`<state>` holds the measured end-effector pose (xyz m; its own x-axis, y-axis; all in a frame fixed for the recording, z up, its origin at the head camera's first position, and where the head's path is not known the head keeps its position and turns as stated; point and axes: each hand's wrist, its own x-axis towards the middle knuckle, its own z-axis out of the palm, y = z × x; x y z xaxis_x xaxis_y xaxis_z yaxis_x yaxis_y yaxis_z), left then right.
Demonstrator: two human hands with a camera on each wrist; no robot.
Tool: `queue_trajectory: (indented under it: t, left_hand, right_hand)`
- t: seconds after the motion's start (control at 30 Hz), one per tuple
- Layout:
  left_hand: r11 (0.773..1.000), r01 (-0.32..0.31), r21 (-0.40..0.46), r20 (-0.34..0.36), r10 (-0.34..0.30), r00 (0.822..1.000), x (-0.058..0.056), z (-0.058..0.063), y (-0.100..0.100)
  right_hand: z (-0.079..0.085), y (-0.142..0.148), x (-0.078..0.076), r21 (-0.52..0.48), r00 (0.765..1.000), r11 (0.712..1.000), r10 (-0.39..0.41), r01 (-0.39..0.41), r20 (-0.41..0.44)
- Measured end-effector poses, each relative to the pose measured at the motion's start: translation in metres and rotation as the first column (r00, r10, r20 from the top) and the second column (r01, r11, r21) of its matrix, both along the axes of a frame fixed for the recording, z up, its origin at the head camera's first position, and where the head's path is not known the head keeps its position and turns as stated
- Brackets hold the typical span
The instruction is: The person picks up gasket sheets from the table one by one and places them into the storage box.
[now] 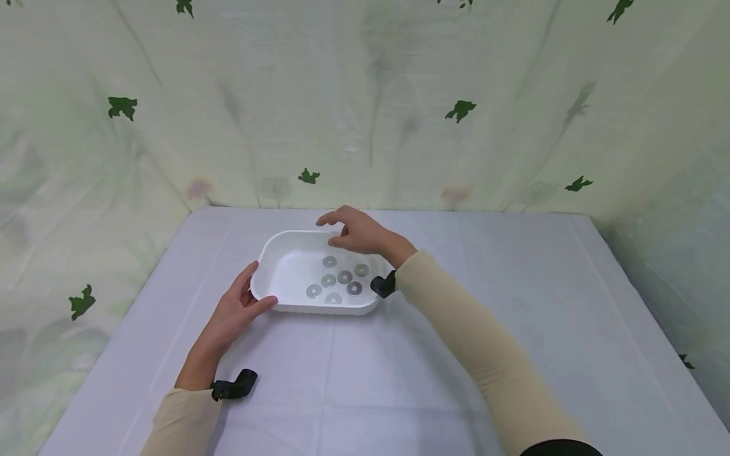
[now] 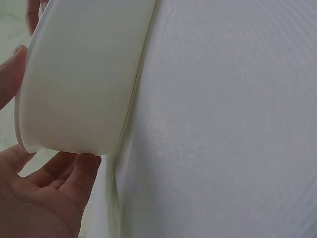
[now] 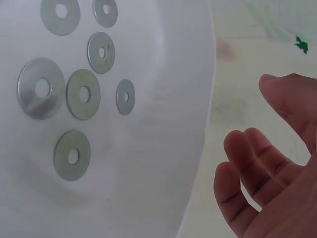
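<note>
A white plastic tray (image 1: 285, 278) with rounded corners stands on the cloth-covered table. Several flat metal washers (image 1: 345, 277) lie loose on its floor, mostly toward the right half; in the right wrist view one washer (image 3: 83, 94) shows its round centre hole. My left hand (image 1: 236, 310) grips the tray's near left corner, thumb on the front rim and fingers against the left side; the left wrist view shows fingertips touching the outer wall (image 2: 84, 89). Over the tray's far rim hovers my right hand (image 1: 362, 233), its fingers loosely spread and nothing between them (image 3: 277, 168).
A white cloth (image 1: 513, 285) covers the table under the tray. Behind it hangs a pale curtain (image 1: 342, 95) with green leaf shapes. Black wrist cameras (image 1: 235, 385) are strapped to both wrists, the right one (image 1: 383, 285) close to the tray's right end.
</note>
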<state>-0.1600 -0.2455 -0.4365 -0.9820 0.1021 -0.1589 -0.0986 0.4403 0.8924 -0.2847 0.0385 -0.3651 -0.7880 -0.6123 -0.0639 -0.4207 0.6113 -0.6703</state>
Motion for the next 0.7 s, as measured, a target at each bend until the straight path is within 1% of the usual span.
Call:
queue_trajectory:
  t: [0.17,0.33,0.5,0.7]
  left_hand:
    - [1.000,0.011,0.027,-0.009,-0.011,1.000,0.001,-0.001,0.000]
    - [1.000,0.017,0.016,-0.009,-0.017,1.000,0.000,0.002,0.001]
    - [1.000,0.016,0.015,-0.009,-0.016,1.000,0.001,0.003,0.000]
    - [1.000,0.019,0.011,-0.012,-0.019,1.000,0.001,0.002,0.000]
  right_hand:
    - [0.009,0.018,0.015,0.046,0.997,0.999,0.033,-0.030,-0.072]
    - [0.015,0.048,0.030,0.070,0.988,0.996,0.069,-0.060,-0.135]
    - [0.008,0.074,0.038,0.086,0.983,0.994,0.078,-0.064,-0.167]
    - [-0.001,0.095,0.039,0.104,0.988,0.993,0.061,-0.047,-0.141]
